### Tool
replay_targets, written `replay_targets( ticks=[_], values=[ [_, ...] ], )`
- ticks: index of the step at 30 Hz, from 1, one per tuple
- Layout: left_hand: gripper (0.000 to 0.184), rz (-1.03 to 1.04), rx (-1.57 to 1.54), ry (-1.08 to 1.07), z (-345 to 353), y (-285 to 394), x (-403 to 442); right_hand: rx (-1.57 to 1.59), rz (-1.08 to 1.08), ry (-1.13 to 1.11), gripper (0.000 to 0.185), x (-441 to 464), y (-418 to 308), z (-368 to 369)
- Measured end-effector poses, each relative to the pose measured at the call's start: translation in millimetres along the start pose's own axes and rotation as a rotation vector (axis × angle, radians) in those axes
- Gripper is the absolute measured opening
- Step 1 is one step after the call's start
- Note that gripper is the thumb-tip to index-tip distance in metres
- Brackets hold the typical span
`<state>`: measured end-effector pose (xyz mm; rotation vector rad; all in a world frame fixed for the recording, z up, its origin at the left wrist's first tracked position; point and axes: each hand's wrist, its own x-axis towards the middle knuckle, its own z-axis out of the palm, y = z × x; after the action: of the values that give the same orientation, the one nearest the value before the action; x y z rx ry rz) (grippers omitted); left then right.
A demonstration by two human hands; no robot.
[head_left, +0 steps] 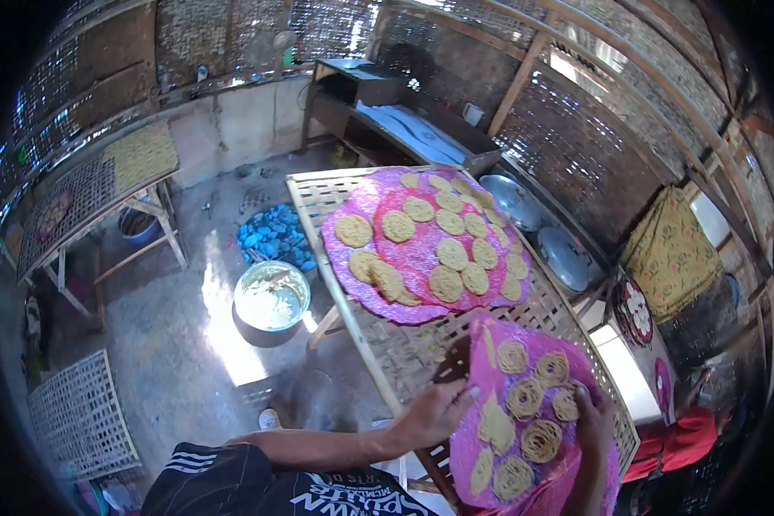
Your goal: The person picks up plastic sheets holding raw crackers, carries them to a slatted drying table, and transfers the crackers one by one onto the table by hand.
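Note:
A pink plastic sheet point(475, 361) carries several coiled, noodle-like rounds point(541, 440) and some flatter, folded pieces point(495, 426). It is tilted over the near end of a slatted table point(378, 340). My left hand point(439, 417) has its fingers closed at the sheet's left edge. On the right side, my right hand point(595, 417) is closed on the sheet, thumb beside a coil point(566, 402); part of its grip is hidden. Beyond my hands, a larger pink sheet point(344, 279) lies on the table with several flat rounds point(397, 226), some overlapping.
Left of the table, a metal pot point(272, 297) with pale contents stands on the floor near a blue heap point(273, 236). Large lidded pots point(563, 258) line the right wall. A person in a red garment point(684, 443) is at lower right. Another rack point(73, 202) stands far left.

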<state>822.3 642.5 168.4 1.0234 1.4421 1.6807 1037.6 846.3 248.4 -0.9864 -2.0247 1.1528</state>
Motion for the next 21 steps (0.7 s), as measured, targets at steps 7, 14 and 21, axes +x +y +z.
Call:
replay_targets(
  ticks=[7,14,21],
  values=[
    [0.029,0.280,0.058,0.103,-91.3,22.8,-46.0,0.114,-0.001,0.042,0.028,-32.8,-71.5,51.8],
    [0.033,0.217,-0.021,0.253,-254.3,78.3,-137.5,0.152,-0.096,-0.261,0.034,-24.2,-128.6,219.2],
    [0.032,0.077,0.068,0.642,-390.0,68.6,-230.0,0.374,-0.246,-0.530,0.027,-33.2,-183.9,457.0]
  ],
)
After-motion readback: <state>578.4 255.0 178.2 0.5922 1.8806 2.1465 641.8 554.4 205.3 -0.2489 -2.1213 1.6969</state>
